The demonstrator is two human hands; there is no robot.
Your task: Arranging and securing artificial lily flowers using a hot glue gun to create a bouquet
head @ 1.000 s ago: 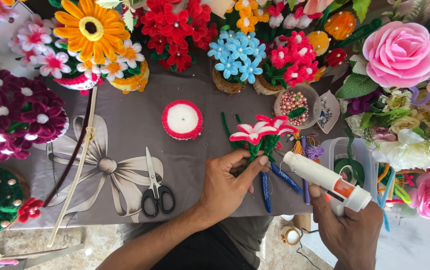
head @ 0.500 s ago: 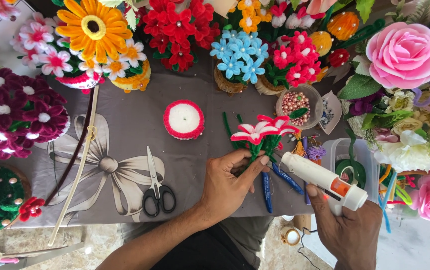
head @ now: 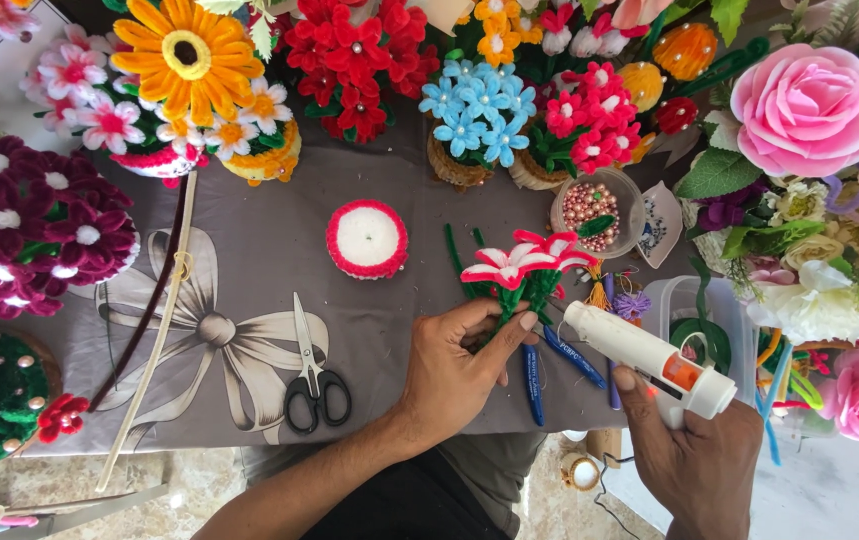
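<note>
My left hand grips the green stem of a small bunch of red-and-white pipe-cleaner flowers, held over the grey cloth. In my right hand is a white glue gun, its nozzle pointing left at the stem just under the blooms. Blue pens lie under the stem. A round red-and-white fuzzy base sits on the cloth to the left of the flowers.
Black-handled scissors lie left of my left hand. A cup of pink beads stands behind the flowers. Handmade bouquets ring the grey cloth: orange daisy, red, blue, a big pink rose, maroon flowers. A clear tub sits at right.
The view has shifted slightly. Both hands stay nearly in place, the glue gun tip still close to the flower stem.
</note>
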